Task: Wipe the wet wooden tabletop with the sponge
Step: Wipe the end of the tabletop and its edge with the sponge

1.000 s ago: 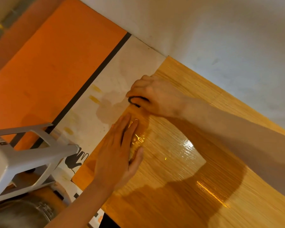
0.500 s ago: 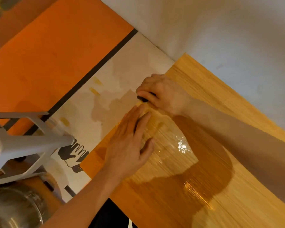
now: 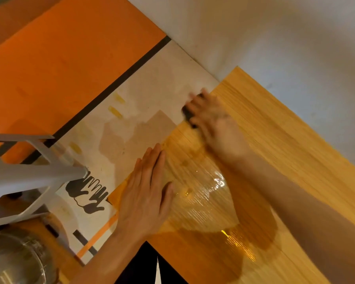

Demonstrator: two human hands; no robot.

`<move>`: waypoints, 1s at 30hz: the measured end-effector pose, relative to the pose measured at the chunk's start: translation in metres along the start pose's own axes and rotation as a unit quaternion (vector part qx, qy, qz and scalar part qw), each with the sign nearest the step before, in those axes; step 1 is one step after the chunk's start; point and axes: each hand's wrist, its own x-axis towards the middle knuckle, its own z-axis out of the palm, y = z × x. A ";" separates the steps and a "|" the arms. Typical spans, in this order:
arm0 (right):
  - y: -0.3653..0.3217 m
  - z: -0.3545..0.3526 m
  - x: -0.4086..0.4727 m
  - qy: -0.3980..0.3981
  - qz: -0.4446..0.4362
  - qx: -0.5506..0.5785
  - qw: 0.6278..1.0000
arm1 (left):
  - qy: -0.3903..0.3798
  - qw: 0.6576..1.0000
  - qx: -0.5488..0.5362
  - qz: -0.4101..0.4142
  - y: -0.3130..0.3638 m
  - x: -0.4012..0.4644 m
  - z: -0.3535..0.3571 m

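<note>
Right hand (image 3: 215, 119) around dark sponge (image 3: 188, 114) at tabletop (image 3: 275, 140) edge.

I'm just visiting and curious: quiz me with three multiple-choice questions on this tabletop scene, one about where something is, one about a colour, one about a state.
1. Where is the right hand working?
A. at the far corner of the wooden tabletop
B. on the grey stool
C. on the floor

2. What colour is the big floor area left of the table?
A. green
B. orange
C. blue

3. How does the left hand stand?
A. clenched in a fist
B. holding a cup
C. laid flat, fingers together

Answers:
1. A: it grips a dark sponge at the tabletop's far corner, by the edge.
2. B: that floor area is plainly orange.
3. C: its palm lies flat on the wood beside the glossy wet patch.
</note>
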 end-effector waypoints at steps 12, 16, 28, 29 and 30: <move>-0.044 0.010 -0.048 0.020 0.032 0.006 0.999 | -0.008 1.000 0.022 -0.004 0.000 -0.001 0.002; 0.016 -0.014 0.002 0.121 0.206 -0.004 0.971 | -0.006 1.000 0.030 -0.001 -0.001 -0.001 0.003; 0.014 -0.012 -0.020 0.134 0.212 0.035 0.967 | -0.014 0.999 0.032 -0.002 -0.001 -0.002 0.003; 0.023 -0.018 -0.016 0.170 0.266 0.042 0.948 | -0.012 0.999 0.032 0.000 -0.001 -0.002 0.003; 0.020 -0.017 -0.016 0.198 0.310 0.043 0.929 | -0.011 0.999 0.032 0.001 -0.002 -0.003 0.003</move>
